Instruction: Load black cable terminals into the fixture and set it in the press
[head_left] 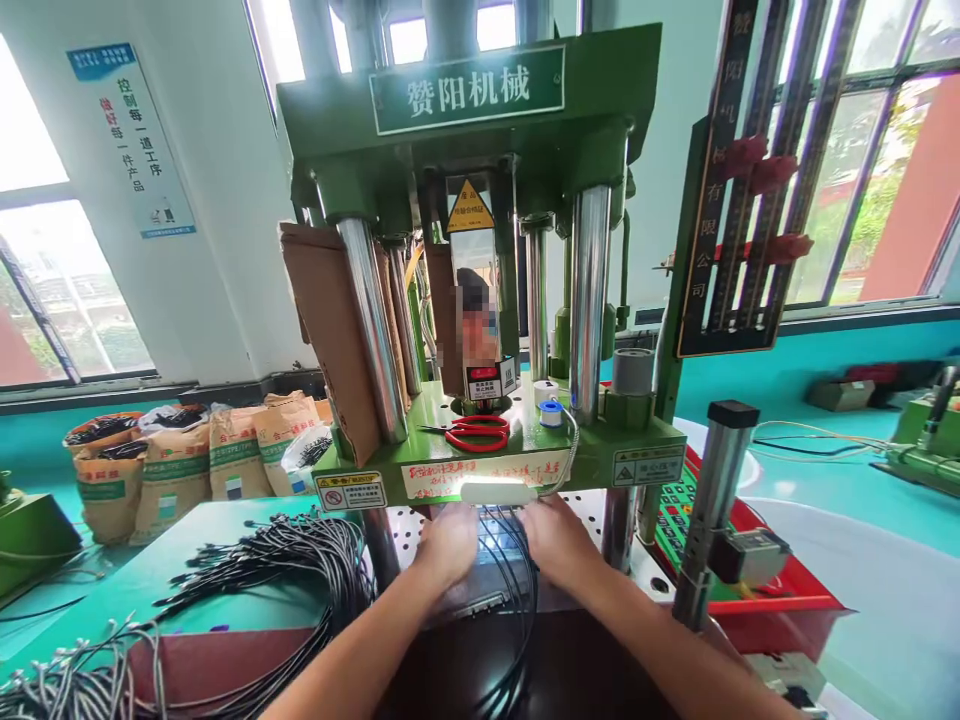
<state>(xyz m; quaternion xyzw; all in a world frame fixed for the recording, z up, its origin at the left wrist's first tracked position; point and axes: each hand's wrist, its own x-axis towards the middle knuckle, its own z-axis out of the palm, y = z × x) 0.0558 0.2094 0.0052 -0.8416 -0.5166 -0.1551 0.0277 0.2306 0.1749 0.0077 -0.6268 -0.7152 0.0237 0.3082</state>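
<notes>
Both my hands are low in the opening of a green press [480, 465], just under a lit white lamp [499, 491]. My left hand [448, 548] is left of a bunch of black cables [517, 590]; its fingers are smeared and partly hidden. On the right of the bunch, my right hand [556, 540] has its fingers curled inward, their tips hidden. Between my hands the cables run over a metal mould plate [480, 580] and hang toward me. Red-handled scissors [478, 433] lie on the press ledge above, near a blue-and-white tape roll [551, 413].
A large bundle of black cables [330, 560] lies on the left table [217, 530]. Full paper sacks [176, 480] stand behind it. Cardboard [330, 340] leans at the left press column. A metal post [712, 510] and a red tray [780, 595] stand at right.
</notes>
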